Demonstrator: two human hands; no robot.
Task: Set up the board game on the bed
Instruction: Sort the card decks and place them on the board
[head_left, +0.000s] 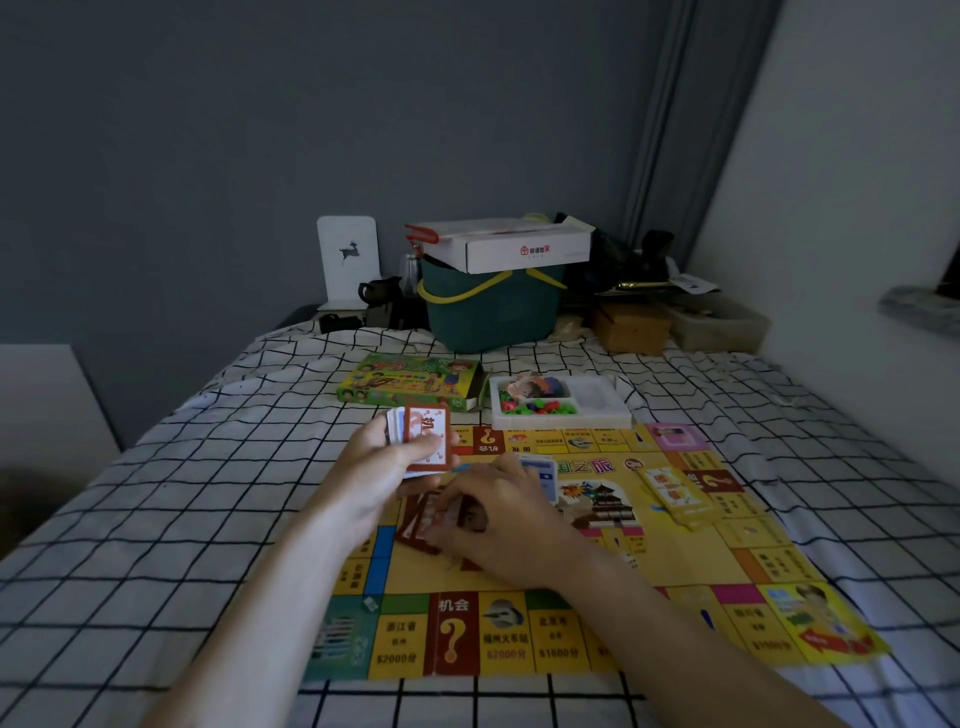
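Two hands are busy over the left half of the game board (519, 571), which lies unfolded on the checked bed (182, 493), its near edge running close to the bed's near edge. Furthest left, the left hand (379, 467) is raised above the board's far-left corner, fingers and thumb curled round a stack of cards (423, 439) whose red-bordered top card faces up. Just to its right and lower, the right hand (498, 514) rests palm-down on a loose spread of red-backed cards (415, 525) lying on the board's left side; its fingers are bent over them, though whether it pinches one or only presses on them I cannot tell. A blue-and-white card pile (540, 470) sits just beyond that hand, near the board's centre picture. Further right, a yellow card pile (675, 493) lies toward the board's right edge. Past the board's far edge stand the green game box (410, 382) and, to its right, a white tray (597, 400) holding small coloured pieces.

The step in hand looks like sorting the cards by kind into piles. Next, the red cards probably want squaring into one neat stack on the board, which calls for gathering the fanned ones without scattering them; the pieces in the tray appear not yet dealt out.
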